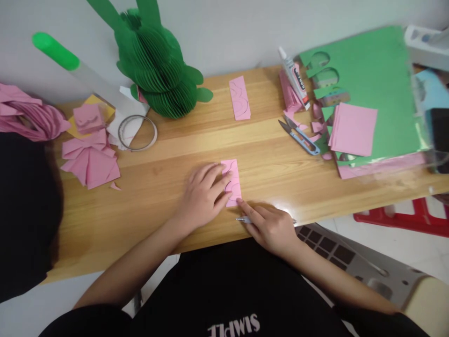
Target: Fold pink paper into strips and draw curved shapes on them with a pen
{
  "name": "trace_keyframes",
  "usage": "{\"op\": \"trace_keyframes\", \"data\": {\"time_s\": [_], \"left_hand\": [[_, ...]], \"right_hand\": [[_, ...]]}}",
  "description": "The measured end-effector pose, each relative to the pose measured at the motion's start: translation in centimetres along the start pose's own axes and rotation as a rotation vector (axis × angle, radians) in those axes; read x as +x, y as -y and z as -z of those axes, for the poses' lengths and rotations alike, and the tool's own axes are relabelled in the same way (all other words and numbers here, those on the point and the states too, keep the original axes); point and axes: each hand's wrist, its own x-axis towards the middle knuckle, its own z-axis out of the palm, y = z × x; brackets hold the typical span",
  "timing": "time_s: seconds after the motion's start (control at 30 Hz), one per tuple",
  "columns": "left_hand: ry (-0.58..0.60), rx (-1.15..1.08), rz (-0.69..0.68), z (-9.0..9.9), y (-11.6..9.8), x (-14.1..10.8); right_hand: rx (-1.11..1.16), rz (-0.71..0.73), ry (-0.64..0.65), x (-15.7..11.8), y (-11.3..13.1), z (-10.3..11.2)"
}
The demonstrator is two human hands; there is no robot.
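A small pink paper strip (pixel 231 164) with curved pen lines lies on the wooden table in front of me. My left hand (pixel 203 194) rests flat with its fingers spread, the fingertips over the strip's left side. At the strip's lower right corner, the index fingertip of my right hand (pixel 271 227) touches the paper. That hand is closed around a pen (pixel 243 219), whose metal tip points left, just below the strip; most of the barrel is hidden by the fingers. Further back lies a second marked pink strip (pixel 240 98).
A green paper honeycomb figure (pixel 161 61) stands at the back, near a tape roll (pixel 137 133) and folded pink paper (pixel 91 159). To the right are blue-handled snips (pixel 300 135), a glue tube (pixel 294 77), pink squares (pixel 354 128) and green sheets (pixel 379 70). A dark-clothed person (pixel 28 210) is at left.
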Motion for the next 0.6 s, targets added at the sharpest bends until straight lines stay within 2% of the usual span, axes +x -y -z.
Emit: {"op": "trace_keyframes", "data": {"time_s": [0.6], "left_hand": [[0.011,0.052,0.011,-0.11,-0.38,0.06]], "right_hand": [[-0.139,0.007,0.018,0.58,0.74,0.74]]}}
